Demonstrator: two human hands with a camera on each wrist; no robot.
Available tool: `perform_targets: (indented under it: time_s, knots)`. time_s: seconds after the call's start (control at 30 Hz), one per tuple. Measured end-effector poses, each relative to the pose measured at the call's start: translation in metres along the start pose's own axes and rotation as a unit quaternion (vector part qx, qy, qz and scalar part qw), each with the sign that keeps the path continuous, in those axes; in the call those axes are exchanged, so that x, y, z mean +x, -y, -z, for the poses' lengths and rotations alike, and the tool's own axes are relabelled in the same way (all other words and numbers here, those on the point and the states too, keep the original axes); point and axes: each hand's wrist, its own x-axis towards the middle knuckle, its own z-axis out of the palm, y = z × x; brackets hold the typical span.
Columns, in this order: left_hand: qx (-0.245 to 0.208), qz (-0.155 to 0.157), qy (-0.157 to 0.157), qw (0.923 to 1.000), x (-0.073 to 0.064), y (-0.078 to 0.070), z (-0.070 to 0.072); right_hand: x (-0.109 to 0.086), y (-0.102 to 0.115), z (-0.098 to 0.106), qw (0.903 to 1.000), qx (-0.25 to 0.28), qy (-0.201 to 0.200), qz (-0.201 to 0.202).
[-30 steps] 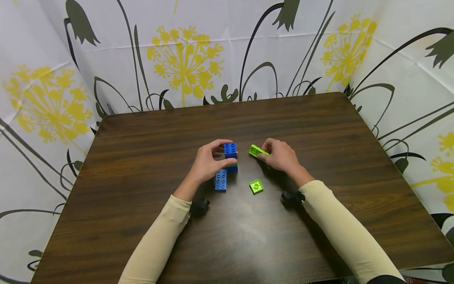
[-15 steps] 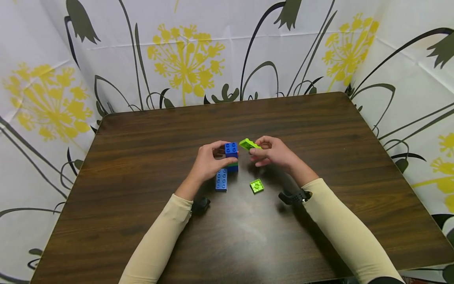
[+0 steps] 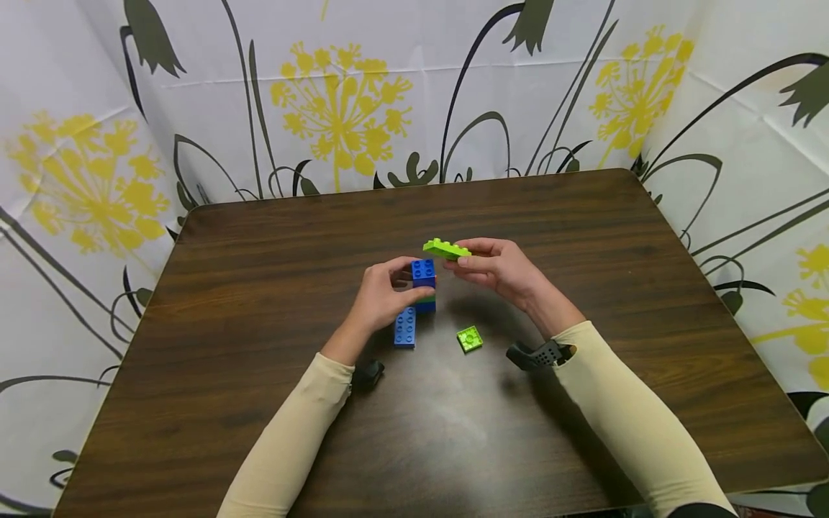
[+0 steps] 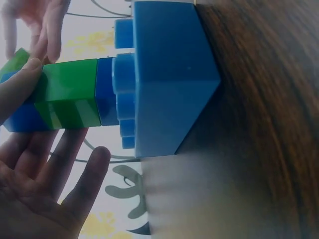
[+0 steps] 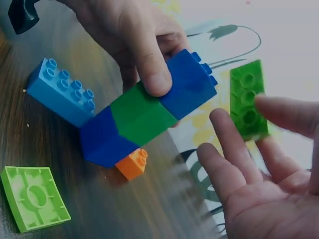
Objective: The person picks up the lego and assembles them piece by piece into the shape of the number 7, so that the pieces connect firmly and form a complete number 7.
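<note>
My left hand (image 3: 383, 295) grips a stack of toy building bricks (image 5: 144, 107), thumb on the near side and fingers behind. The stack is dark blue at the bottom, green in the middle and dark blue on top, studs up. Between thumb and fingers of my right hand (image 3: 501, 273) is a long lime-green brick (image 3: 447, 250), raised just above and to the right of the stack's top. Its hollow underside with round tubes faces the right wrist camera. A light-blue brick (image 3: 405, 327) stands on the table right in front of the stack.
A square lime-green brick (image 3: 469, 339) lies upside down on the dark wooden table (image 3: 311, 432), right of the light-blue one. Behind the stack sits a small orange brick (image 5: 132, 164), mostly hidden in the head view. A flower-patterned cloth (image 3: 414, 86) hangs beyond the table.
My right hand has lifted the long lime-green brick off the table and brought it left and up, turning it studs up, beside the stack's top. My left hand stays on the stack.
</note>
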Motion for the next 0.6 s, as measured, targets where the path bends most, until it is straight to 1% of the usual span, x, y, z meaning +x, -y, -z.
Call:
perform_targets:
  time_s: [0.1,0.17,0.2,0.27,0.37,0.4,0.47,0.6]
  knots:
    - [-0.004,-0.001,0.002,1.0,0.0,0.001,0.0,0.0,0.0,-0.005,0.9994,-0.017,-0.001,0.029]
    - [-0.006,-0.002,0.003,1.0,0.0,0.002,0.0,0.0,-0.001,-0.009,0.9973,-0.046,-0.008,0.056]
    - [-0.006,-0.002,0.003,1.0,0.0,0.001,0.0,-0.001,-0.001,-0.011,0.9948,-0.069,-0.016,0.073]
    - [-0.007,-0.004,0.003,1.0,0.001,0.002,-0.001,0.0,-0.004,-0.015,0.9868,-0.116,-0.027,0.11]
    - [-0.011,-0.007,0.003,0.9999,0.001,0.002,-0.001,0.001,-0.008,-0.021,0.9705,-0.172,-0.032,0.166]
    - [-0.014,-0.009,0.003,0.9999,0.001,0.002,-0.001,0.002,-0.009,-0.023,0.9651,-0.184,-0.029,0.184]
    - [-0.019,-0.008,0.001,0.9998,0.001,0.002,-0.001,0.003,-0.012,-0.027,0.9575,-0.195,-0.018,0.212]
    - [-0.034,-0.005,-0.001,0.9994,0.0,0.003,-0.001,0.005,-0.016,-0.035,0.9434,-0.223,-0.004,0.245]
